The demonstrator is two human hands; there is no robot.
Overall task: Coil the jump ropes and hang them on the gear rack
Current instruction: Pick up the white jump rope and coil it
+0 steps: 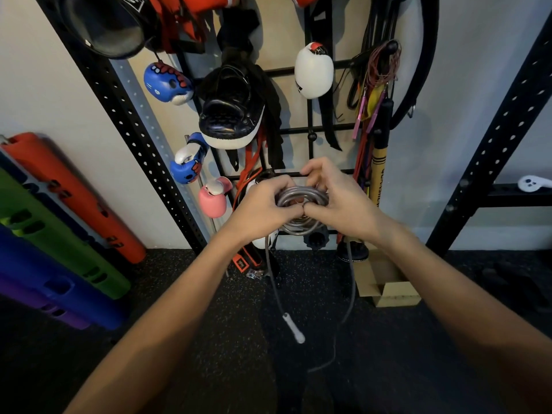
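Forearms (167,309): both reach in from the bottom edge and meet in front of the rack.
Floor (179,294): dark speckled rubber, below the hands.
Rack (295,130): black grid on the wall, hung with gloves (165,83), a black pad (231,112) and straps.
Tubes (59,234): orange, green, blue and purple, stacked slantwise at the left wall.
Rope (300,196): grey, wound into a tight coil held between both hands, before the rack's lower bars; two loose tails hang toward the floor.
Left hand (263,209): fingers (280,186) curled over the coil's left side, gripping it.
Right hand (337,198): fingers (313,170) curled round the coil's right side; thumb tips meet.
Handle (294,327): pale, dangling at the end of one tail, off the floor.
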